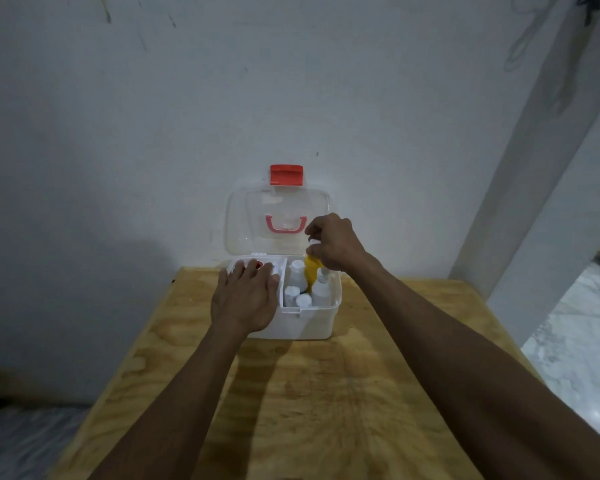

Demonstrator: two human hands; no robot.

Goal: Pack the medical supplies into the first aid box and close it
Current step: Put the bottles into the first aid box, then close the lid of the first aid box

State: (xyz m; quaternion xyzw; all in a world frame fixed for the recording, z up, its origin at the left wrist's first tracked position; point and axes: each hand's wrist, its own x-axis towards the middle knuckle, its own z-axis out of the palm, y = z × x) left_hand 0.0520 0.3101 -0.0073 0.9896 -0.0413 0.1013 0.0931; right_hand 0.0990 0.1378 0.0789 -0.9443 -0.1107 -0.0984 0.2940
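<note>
While the white first aid box [312,323] stands open at the far end of the plywood table [291,393], close to the pale wall [153,116], its clear lid [257,216] is tipped up and back, with a red latch [286,174] at the top edge and a pink handle [286,225] showing through the plastic. The person's left hand [244,299] lies flat and spread, palm down, over the left part of the box, covering a white tray insert [277,268] on which a small red mark peeks out between the fingers; it grips nothing. The right hand [333,242] is held above the right compartment, its fingers pinched closed around the white cap end of a yellow bottle [311,273], which hangs tilted with its lower end down among the other supplies. In that compartment stand several white bottles [296,273]: one at the back left, two with round caps at the front, and a taller one at the right, just beside the yellow bottle. Whether the yellow bottle's base touches the box floor cannot be told. Both bare forearms reach in from the near edge of the table.
</note>
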